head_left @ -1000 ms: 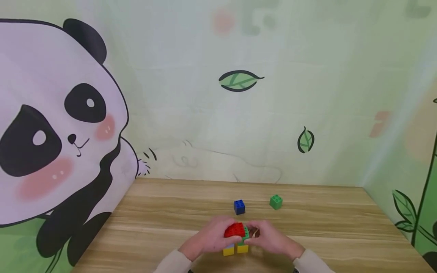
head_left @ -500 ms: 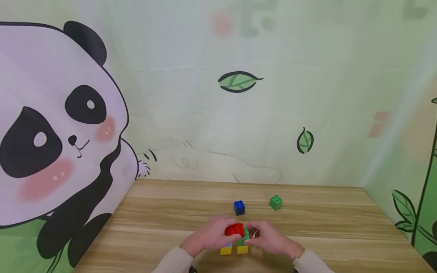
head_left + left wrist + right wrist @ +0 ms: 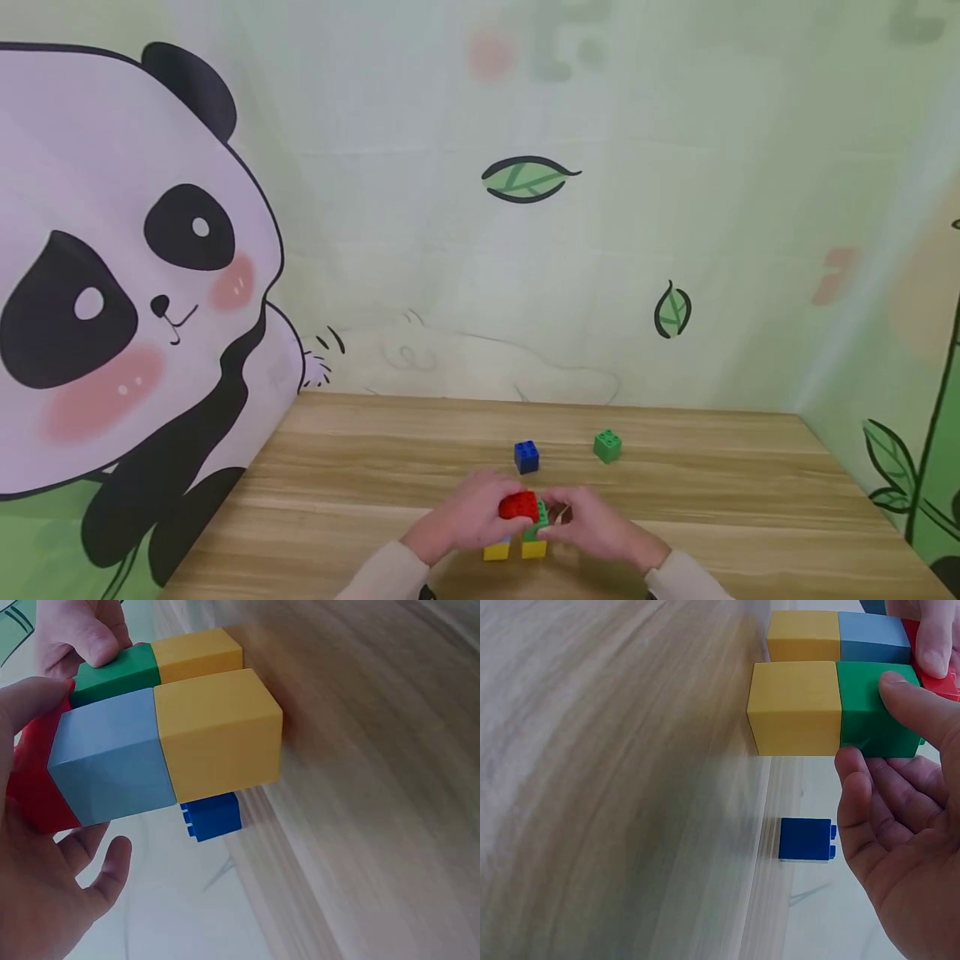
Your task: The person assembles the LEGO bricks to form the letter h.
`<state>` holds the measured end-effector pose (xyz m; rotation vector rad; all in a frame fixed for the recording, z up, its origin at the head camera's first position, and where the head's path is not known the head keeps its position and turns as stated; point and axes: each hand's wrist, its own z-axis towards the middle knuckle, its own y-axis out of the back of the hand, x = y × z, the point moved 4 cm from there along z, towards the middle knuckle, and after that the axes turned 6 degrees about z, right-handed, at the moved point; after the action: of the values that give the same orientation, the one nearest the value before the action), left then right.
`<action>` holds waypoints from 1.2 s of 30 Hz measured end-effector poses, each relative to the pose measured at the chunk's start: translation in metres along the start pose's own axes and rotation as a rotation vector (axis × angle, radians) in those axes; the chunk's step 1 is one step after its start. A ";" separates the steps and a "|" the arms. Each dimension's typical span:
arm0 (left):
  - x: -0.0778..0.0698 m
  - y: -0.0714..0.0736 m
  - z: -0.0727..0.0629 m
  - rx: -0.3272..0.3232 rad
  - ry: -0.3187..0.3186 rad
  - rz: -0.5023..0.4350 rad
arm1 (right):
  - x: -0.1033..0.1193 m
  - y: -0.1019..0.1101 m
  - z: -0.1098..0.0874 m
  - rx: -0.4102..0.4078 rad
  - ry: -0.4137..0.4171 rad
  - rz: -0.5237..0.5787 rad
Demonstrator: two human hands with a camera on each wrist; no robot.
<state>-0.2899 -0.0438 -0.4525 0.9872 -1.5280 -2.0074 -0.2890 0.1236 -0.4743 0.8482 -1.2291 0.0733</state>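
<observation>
Two stacks [image 3: 165, 750] | our left hand [image 3: 472, 510] pinches red brick [image 3: 518, 505], seemingly bridging both | our right hand [image 3: 596, 527] pinches near green brick [image 3: 866, 716], likely for steadiness

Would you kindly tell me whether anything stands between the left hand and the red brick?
Nothing visible does: the left hand grips the red brick directly, while the light blue brick sits beneath the red one.

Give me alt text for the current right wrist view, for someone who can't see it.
The right hand pinches a green block stacked on a yellow block, beside a light blue block on another yellow one. At upper right, the left hand holds a red block; a dark blue block sits apart.
</observation>
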 end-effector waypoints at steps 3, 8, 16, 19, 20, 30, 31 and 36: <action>-0.004 0.004 0.000 -0.005 -0.004 0.065 | 0.001 0.000 0.000 0.000 0.006 0.001; -0.005 0.006 -0.001 -0.013 -0.001 0.098 | 0.000 0.000 0.001 0.004 0.003 0.005; -0.002 0.006 0.001 -0.010 -0.053 0.127 | -0.001 0.000 0.001 0.007 0.000 -0.005; -0.001 0.005 0.002 0.009 -0.049 0.122 | -0.001 0.000 0.001 0.011 -0.002 -0.007; -0.001 0.005 0.002 0.015 -0.043 0.118 | -0.001 -0.001 0.001 0.013 -0.003 -0.006; -0.005 0.006 0.002 -0.007 -0.035 0.142 | 0.001 0.000 0.000 0.012 0.011 0.001; -0.005 0.006 0.002 -0.010 -0.034 0.142 | 0.001 0.001 0.000 0.011 0.014 -0.001; -0.005 0.005 0.002 -0.014 -0.018 0.117 | 0.002 0.000 0.000 0.008 0.021 -0.001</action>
<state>-0.2882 -0.0409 -0.4458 0.8556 -1.5424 -1.9482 -0.2888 0.1231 -0.4728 0.8529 -1.2096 0.0864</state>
